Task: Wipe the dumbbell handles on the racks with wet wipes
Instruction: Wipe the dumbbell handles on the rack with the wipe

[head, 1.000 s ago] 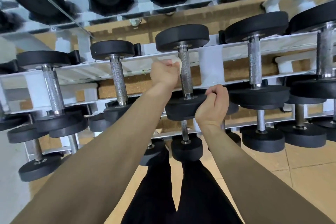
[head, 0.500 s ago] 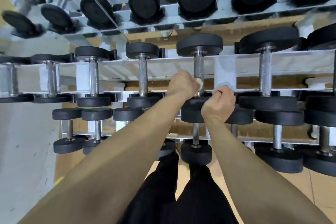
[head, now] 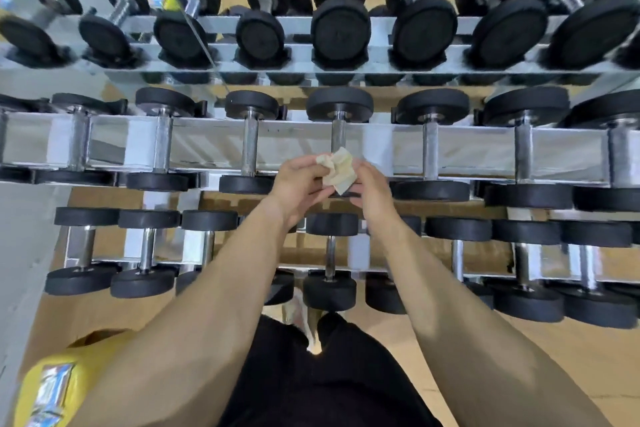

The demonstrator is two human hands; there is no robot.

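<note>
Beige wipe (head: pixel 337 170): sitting crumpled between both hands, off the metal, just in front of the middle-tier handle (head: pixel 338 133).
Left hand (head: pixel 299 184): pinching the wipe's left side with curled fingers.
Right hand (head: pixel 370 191): gripping the wipe's right side, fingers curling round it.
Progress: no handle is showing wet or dry, so the count done is not showing. The person is probably refolding the wipe between handles. Many handles are waiting left, right, above and below the hands.
Around: a black weight head (head: pixel 431 191) is sitting just right of the right hand. The rack rail (head: pixel 207 146) is running beyond the fingertips. A yellow pack (head: pixel 45 388) is lying well below the left forearm.
In the way: weight heads are crowding each handle, leaving narrow gaps.
</note>
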